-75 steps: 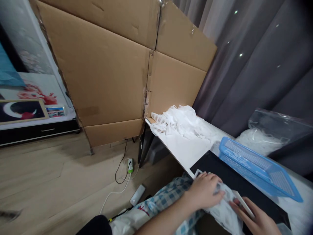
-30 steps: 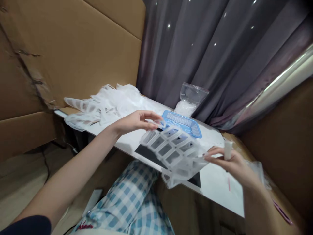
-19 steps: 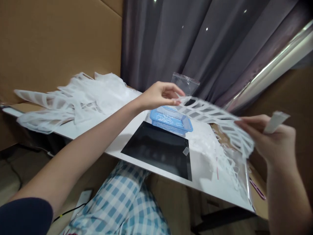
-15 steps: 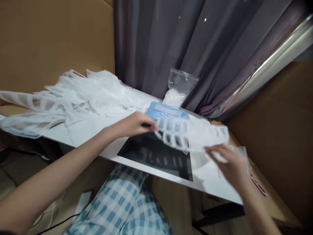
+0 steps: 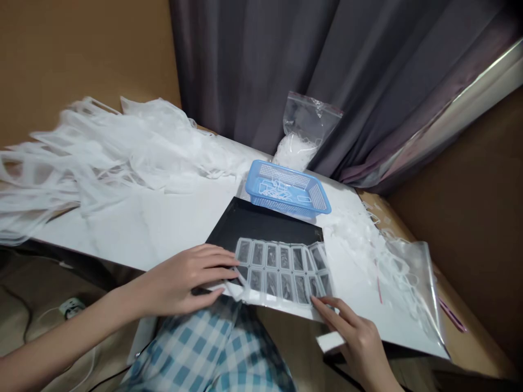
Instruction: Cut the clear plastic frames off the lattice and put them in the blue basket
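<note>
A translucent white sheet with two rows of rectangular windows lies across the front part of a black mat. My left hand rests at the sheet's left end, its fingers spread and touching the edge. At the lower right corner, my right hand pinches the sheet between thumb and fingertips. A small white piece shows beneath the fingers of that hand. Behind the mat, a blue basket holds several thin white frames.
A large heap of white mesh strips covers the left of the white table. A zip bag of white bits stands behind the basket. At right are loose white pieces, a clear bag and a pink tool.
The sheet has come down from in front of the basket onto the mat, nearer my body. Both hands moved down with it, and my left hand's fingers have spread. The basket is now uncovered.
</note>
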Demonstrator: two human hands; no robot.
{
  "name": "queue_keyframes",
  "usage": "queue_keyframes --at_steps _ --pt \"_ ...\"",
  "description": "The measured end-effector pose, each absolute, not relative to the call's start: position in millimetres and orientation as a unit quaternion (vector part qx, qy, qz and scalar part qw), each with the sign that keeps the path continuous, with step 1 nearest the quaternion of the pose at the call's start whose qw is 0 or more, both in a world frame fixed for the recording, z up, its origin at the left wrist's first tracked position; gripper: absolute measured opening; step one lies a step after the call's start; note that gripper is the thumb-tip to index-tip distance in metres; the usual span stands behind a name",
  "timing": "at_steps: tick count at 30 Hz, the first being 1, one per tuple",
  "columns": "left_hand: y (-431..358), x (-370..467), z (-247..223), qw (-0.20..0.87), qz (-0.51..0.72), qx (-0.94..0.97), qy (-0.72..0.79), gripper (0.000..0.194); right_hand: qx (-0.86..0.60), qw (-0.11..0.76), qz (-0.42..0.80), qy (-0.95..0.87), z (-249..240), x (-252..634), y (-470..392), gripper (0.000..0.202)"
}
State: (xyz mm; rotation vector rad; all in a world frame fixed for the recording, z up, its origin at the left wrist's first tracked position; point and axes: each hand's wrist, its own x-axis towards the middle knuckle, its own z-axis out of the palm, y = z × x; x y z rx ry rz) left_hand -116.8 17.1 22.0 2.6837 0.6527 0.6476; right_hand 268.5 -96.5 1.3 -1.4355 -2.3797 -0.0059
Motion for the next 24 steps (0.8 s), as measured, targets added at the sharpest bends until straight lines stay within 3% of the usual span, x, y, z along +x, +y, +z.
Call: queue_keyframes --at_steps 6,10,18,24 --pt "8.0 -99.1 6.9 0.095 0.285 0.938 0.171 0.037 -0.525 0.218 0.000 -0.823 -5.8 267.8 -93.7 0.045" --pt "5.8 -90.9 2.7 0.101 0.281 0.939 0.170 0.031 -0.584 0.192 -0.052 -0.787 -4.6 288.4 -93.9 0.046" --pt "18.6 -96.5 29.2 0.231 0.333 0.893 0.194 0.016 -0.636 0.105 -0.104 -0.758 10.0 363.9 -89.6 0.038" --pt "28.3 -94.6 49.9 0.318 0.390 0.815 0.288 0.009 -0.634 0.031 -0.043 -0.771 21.5 372.4 -71.0 0.049"
